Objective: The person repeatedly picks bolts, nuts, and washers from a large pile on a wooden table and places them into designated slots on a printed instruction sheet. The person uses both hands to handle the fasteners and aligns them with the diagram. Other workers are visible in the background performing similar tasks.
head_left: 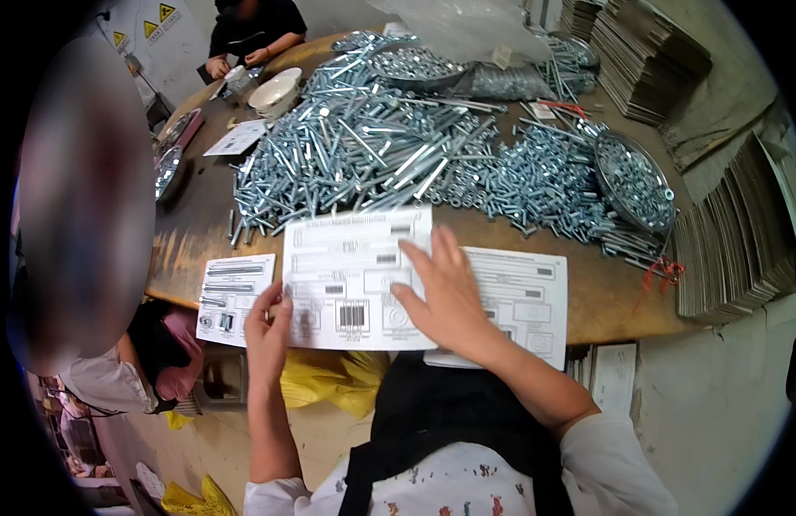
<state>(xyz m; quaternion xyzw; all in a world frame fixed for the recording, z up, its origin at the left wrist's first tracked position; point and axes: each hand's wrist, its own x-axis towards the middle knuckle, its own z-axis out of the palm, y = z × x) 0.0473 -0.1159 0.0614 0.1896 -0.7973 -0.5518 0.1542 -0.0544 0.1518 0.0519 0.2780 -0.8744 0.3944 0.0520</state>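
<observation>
The person's left hand (269, 322) grasps the left edge of a white printed sheet (355, 258), its grip closed with the thumb on the face of the paper. The right hand (439, 288) is spread over the sheet's right part, its grip loose and the fingers apart rather than clenched. The sheet is at the near edge of the bench (204, 228), in front of the person's black apron (454, 396), and its top edge overlaps the foot of a large pile of silvery bolts (346, 146).

Just left of the left hand is a white hardware card (259, 297) showing long bolts and smaller fittings. Beyond the right hand, more printed sheets (540, 292) reach past the bench edge, partly covered by the right forearm.

A heap of shorter bolts (540, 181) spreads to the right, beside a round metal bowl (606, 191) of small metal fittings. Red ties (663, 273) lie near it, and brown cardboard stacks (734, 232) stand at the far right. Behind the bolts are a second metal bowl (424, 86), clear plastic bags (467, 30) and a white bowl (273, 103). A co-worker in black (259, 34) is at the far side. Yellow bags (333, 383) show below the near edge.
</observation>
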